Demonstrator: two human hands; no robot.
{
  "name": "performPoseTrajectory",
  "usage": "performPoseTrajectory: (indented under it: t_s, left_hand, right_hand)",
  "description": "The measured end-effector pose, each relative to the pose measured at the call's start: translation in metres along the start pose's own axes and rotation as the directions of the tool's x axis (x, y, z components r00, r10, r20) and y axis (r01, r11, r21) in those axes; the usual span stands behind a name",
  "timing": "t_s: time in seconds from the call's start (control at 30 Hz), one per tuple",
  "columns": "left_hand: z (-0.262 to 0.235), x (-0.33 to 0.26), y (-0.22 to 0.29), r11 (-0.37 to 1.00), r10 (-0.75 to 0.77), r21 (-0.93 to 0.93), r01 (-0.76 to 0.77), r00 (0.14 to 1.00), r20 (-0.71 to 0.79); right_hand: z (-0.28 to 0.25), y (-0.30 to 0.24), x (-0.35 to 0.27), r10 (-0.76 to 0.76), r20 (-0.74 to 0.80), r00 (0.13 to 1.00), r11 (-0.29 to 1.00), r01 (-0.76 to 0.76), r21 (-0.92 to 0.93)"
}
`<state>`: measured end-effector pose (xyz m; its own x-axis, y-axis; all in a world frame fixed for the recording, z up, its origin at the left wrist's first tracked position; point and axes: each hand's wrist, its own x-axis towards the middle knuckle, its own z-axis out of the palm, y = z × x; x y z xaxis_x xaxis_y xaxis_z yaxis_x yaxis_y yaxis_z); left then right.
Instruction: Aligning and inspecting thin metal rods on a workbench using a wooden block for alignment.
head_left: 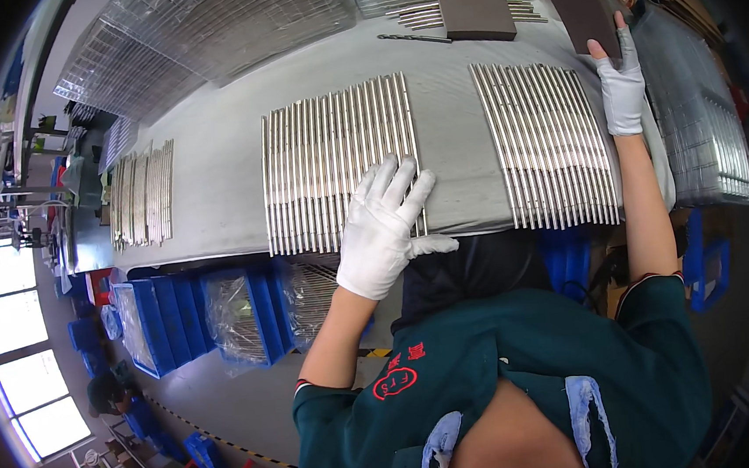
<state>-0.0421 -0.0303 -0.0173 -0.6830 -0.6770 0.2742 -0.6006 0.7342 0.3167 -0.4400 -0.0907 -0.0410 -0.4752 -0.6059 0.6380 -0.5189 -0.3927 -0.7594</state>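
I have my left hand (381,225) spread flat, its grip released, on the middle rods (324,146) across the bench (209,203), probably steadying their row; my right hand (623,96) grasps a brown block (582,20) at its near end, likely for control.

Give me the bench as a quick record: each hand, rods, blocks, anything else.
Left hand: white-gloved, spread over middle rod group's right end
Right hand: white-gloved, holding dark brown block
Other rods: left rod group, right rod group
Second brown block: across far rods
Drill bit: left of second brown block
Below near edge: blue crates
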Motion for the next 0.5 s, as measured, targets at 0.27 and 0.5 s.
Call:
performPoseTrajectory:
  t_s: [0.27, 0.5]
  left_hand:
    - [-0.003, 0.002, -0.003, 0.998, 0.048, 0.033, -0.047, 0.999, -0.019]
    - [0.005, -0.002, -0.011, 0.980, 0.199, 0.042, -0.194, 0.967, -0.162]
  right_hand:
    - [0.003, -0.003, 0.000, 0.004, -0.011, 1.000, 1.000, -0.004, 0.018]
    - [0.003, -0.002, 0.000, 0.001, -0.029, 1.000, 0.998, 0.001, 0.064]
